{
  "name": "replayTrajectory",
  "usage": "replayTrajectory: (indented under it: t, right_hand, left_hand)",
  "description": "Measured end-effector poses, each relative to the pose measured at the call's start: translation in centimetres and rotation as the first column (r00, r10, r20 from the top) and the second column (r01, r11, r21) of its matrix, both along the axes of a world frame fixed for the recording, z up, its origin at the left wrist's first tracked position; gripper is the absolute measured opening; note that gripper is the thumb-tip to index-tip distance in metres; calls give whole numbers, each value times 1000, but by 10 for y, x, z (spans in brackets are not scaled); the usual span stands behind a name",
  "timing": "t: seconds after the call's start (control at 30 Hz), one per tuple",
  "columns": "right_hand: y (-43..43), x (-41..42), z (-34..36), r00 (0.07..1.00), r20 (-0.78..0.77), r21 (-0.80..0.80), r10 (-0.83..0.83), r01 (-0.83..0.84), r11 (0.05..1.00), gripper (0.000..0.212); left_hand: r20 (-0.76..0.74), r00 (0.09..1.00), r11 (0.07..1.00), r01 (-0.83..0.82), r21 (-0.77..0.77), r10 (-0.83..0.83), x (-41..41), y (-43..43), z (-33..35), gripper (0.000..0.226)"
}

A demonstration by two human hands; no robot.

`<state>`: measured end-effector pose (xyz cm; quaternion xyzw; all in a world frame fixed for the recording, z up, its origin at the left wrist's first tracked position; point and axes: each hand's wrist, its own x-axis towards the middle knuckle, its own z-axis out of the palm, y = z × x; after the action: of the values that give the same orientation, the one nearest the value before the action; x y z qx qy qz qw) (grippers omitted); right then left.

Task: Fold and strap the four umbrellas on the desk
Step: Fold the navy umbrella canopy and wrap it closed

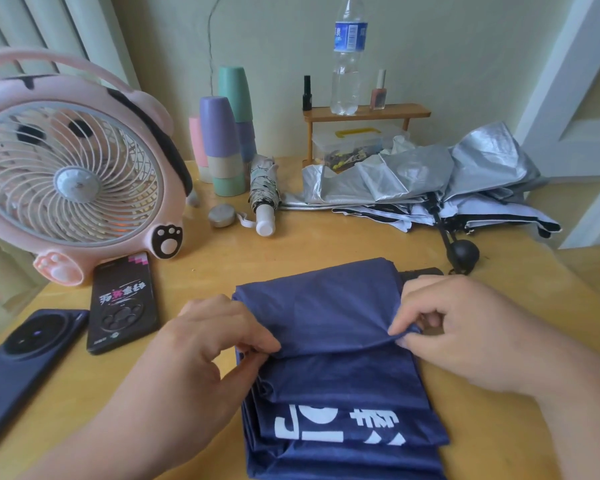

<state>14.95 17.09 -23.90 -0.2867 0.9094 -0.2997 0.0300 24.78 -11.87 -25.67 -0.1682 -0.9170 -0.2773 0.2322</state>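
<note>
The yellow wooden desk (326,244) bears a pink fan (70,174), two phones (123,303), stacked cups (227,147), a round tin (222,215), a rolled patterned umbrella (264,192), loose silver umbrellas (413,178), a small wooden shelf (364,112) and, nearest, a navy umbrella (326,306).

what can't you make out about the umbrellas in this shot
Head view only.
navy umbrella: near end cut off by the bottom edge; most of its shaft and any strap hidden under its fabric and the right hand.
white print: partly tucked under a fold, unreadable.
silver pile: canopies overlap, so the number of umbrellas there cannot be counted.
plastic box: contents blurred, partly behind the silver fabric.
</note>
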Motion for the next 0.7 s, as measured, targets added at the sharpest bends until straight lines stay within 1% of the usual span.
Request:
replayTrajectory:
  t: [0.07,0.1,0.2,0.23,0.27,0.3,0.33,0.4,0.47,0.5,0.53,0.57,0.7]
  right_hand:
    - [1,2,2,1000,16,39,-4,4,999,22]
    - [1,3,3,999,33,59,-9,7,998,21]
    - [-1,5,4,997,72,124,-31,22,992,18]
    - [-2,5,4,995,88,157,-38,24,987,18]
    - [-2,6,5,992,121,185,-47,24,982,18]
    - [-3,8,7,985,163,205,-57,23,979,18]
    - [-4,9,8,978,196,222,-65,20,975,18]
    - [-6,11,11,969,237,263,-70,5,965,22]
    - [-7,13,12,965,253,308,-67,-15,951,21]
    - [-8,14,14,964,260,328,-62,-28,944,18]
    - [-8,15,14,963,263,344,-54,-41,938,14]
    - [-8,15,14,963,266,356,-45,-55,933,12]
    - [-7,17,14,959,284,383,-19,-96,919,4]
  left_hand:
    - [-6,999,998,47,-33,-47,0,-1,5,13]
    - [-4,998,997,70,-25,-70,-2,-1,11,6]
    - [-5,996,995,89,54,-88,-20,2,37,14]
    - [21,997,995,70,70,-72,-31,6,46,16]
    - [83,996,998,37,51,-41,-43,10,54,20]
    - [180,984,1000,3,-12,-1,-57,15,59,27]
    - [295,955,994,-10,-110,42,-71,20,63,40]
    - [493,862,948,46,-316,122,-97,35,64,63]
    - [594,785,883,142,-447,175,-112,50,57,78]
    - [623,761,857,187,-481,184,-116,56,51,83]
    - [640,745,833,224,-506,188,-117,59,43,89]
    - [636,748,812,245,-529,188,-116,61,35,95]
    - [496,853,791,186,-583,165,-106,57,14,101]
